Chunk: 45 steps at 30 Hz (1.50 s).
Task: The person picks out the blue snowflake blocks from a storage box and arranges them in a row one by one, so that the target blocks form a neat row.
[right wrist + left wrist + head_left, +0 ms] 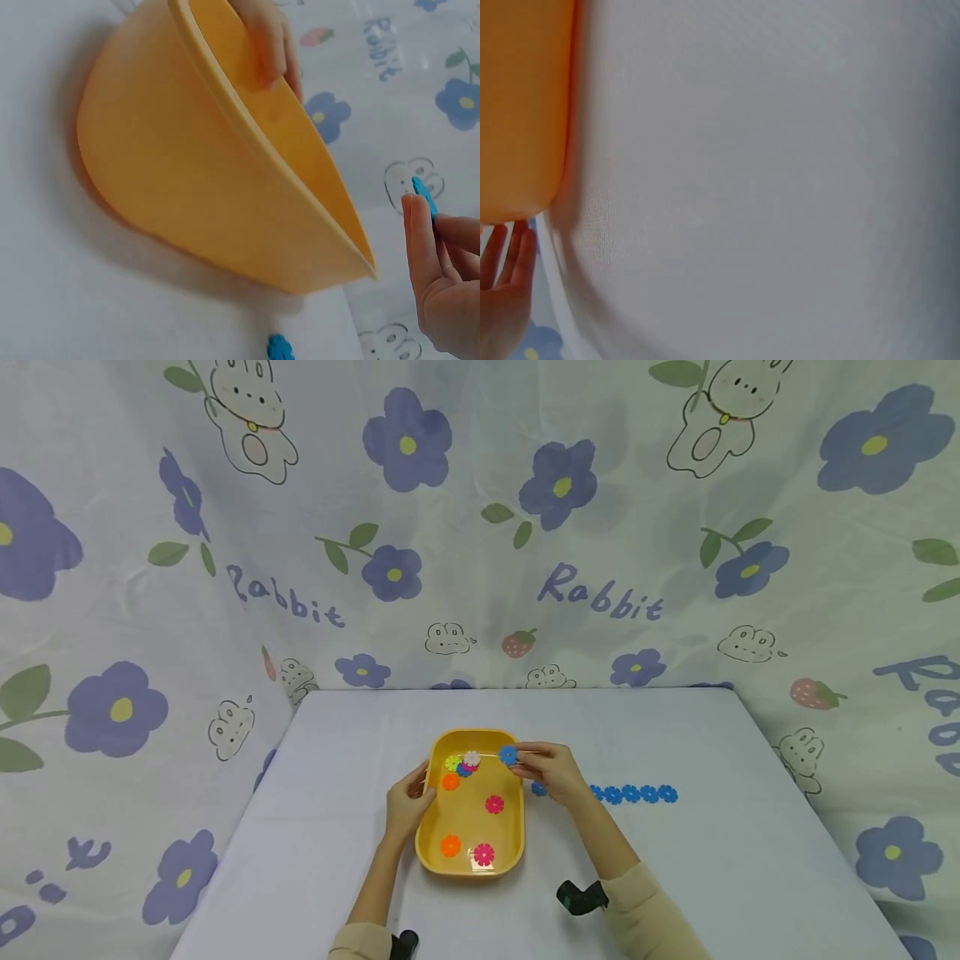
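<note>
My left hand [407, 806] grips the left side of a yellow tray [467, 818], its thumb over the rim. In the left wrist view, fingers [510, 259] reach to the end of the tray wall [521, 112]. Between thumb and fingertips, my right hand [557, 774] pinches a blue flower-shaped disc [508, 755], which overlaps the tray's upper right rim in the head view. The right wrist view shows this blue disc [424, 196] edge-on, clear of the tray [172, 135]. Inside the tray lie two orange discs [451, 846], two pink discs [483, 855] and a small mixed cluster [465, 764].
Right of the tray, several blue discs [632, 793] form a sideways row on the white table [720, 860]. A nearer blue disc [539, 788] sits close to the tray, and my right forearm crosses over part of the row. A rabbit-print curtain [480, 543] surrounds the table.
</note>
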Motion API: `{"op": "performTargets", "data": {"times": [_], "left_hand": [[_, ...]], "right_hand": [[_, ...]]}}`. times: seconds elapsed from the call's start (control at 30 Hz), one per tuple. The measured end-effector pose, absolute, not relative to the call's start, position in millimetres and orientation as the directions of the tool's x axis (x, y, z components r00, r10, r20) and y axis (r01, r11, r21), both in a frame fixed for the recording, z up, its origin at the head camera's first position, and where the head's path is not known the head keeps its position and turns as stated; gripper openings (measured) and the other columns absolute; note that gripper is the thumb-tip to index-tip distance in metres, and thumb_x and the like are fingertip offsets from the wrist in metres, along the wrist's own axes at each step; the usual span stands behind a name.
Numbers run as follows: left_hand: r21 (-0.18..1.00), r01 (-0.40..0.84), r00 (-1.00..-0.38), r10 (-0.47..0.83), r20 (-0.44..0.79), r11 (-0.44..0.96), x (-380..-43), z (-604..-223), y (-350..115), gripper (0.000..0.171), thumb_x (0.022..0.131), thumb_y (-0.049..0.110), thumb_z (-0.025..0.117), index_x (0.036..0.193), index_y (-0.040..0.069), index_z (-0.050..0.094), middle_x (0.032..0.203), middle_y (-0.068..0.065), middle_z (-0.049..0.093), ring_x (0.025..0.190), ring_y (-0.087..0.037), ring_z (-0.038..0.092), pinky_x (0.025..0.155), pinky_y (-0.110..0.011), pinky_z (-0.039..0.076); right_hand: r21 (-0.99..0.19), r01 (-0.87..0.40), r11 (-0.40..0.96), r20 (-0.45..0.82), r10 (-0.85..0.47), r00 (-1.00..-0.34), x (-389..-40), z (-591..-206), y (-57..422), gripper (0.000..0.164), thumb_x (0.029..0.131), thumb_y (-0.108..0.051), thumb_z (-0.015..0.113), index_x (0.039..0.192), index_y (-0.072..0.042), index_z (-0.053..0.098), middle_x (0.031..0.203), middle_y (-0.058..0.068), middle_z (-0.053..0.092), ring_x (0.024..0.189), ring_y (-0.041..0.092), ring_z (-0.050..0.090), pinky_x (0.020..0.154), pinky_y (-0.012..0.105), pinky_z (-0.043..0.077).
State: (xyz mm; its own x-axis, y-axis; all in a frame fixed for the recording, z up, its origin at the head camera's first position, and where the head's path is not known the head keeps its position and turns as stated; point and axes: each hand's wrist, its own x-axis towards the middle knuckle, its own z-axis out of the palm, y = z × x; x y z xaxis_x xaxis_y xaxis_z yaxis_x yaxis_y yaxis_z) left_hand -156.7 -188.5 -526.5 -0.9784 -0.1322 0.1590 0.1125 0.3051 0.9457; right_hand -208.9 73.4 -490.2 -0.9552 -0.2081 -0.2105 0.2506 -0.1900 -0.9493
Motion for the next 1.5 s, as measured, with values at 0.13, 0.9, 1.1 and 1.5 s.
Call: {"op": "performTargets", "data": {"times": [0.13, 0.9, 1.1, 1.5], "left_hand": [[0.942, 0.116, -0.976, -0.138, 0.166, 0.316, -160.1, -535.6, -190.0, 0.048, 0.081, -0.007, 0.059, 0.129, -0.006, 0.053, 0.119, -0.030, 0.059, 0.100, -0.043, 0.061, 0.086, -0.049, 0.051], [0.939, 0.123, -0.970, -0.161, 0.182, 0.320, -167.4, -548.7, -193.4, 0.049, 0.079, -0.003, 0.062, 0.127, 0.000, 0.057, 0.115, -0.024, 0.063, 0.097, -0.038, 0.064, 0.084, -0.046, 0.053], [0.938, 0.134, -0.971, -0.149, 0.189, 0.321, -166.9, -547.7, -192.9, 0.049, 0.079, -0.002, 0.060, 0.128, -0.002, 0.056, 0.116, -0.026, 0.062, 0.098, -0.039, 0.063, 0.084, -0.046, 0.053], [0.939, 0.117, -0.972, -0.156, 0.175, 0.324, -166.1, -548.6, -192.5, 0.049, 0.079, -0.003, 0.060, 0.128, -0.001, 0.056, 0.117, -0.025, 0.062, 0.098, -0.039, 0.063, 0.085, -0.047, 0.052]], "right_hand": [[-0.947, 0.243, -0.210, -0.200, -0.206, -0.958, -207.8, -489.7, 97.8, 0.035, 0.092, 0.003, 0.054, 0.124, 0.016, 0.051, 0.089, 0.011, 0.068, 0.079, 0.017, 0.070, 0.076, 0.030, 0.056], [-0.927, 0.211, -0.311, -0.208, -0.043, -0.977, -187.5, -492.6, 251.6, 0.035, 0.091, 0.006, 0.053, 0.125, 0.012, 0.052, 0.094, 0.003, 0.069, 0.084, 0.014, 0.070, 0.080, 0.024, 0.054], [-0.938, 0.167, -0.305, -0.186, 0.035, -0.982, -180.9, -511.3, 294.4, 0.024, 0.089, 0.001, 0.059, 0.107, -0.009, 0.071, 0.095, -0.002, 0.069, 0.085, 0.011, 0.069, 0.079, 0.022, 0.054], [-0.958, 0.186, -0.220, -0.237, 0.239, -0.942, -173.4, -544.1, 349.2, 0.024, 0.083, -0.002, 0.068, 0.085, -0.025, 0.073, 0.084, -0.011, 0.067, 0.077, 0.005, 0.066, 0.073, 0.019, 0.055]]}}
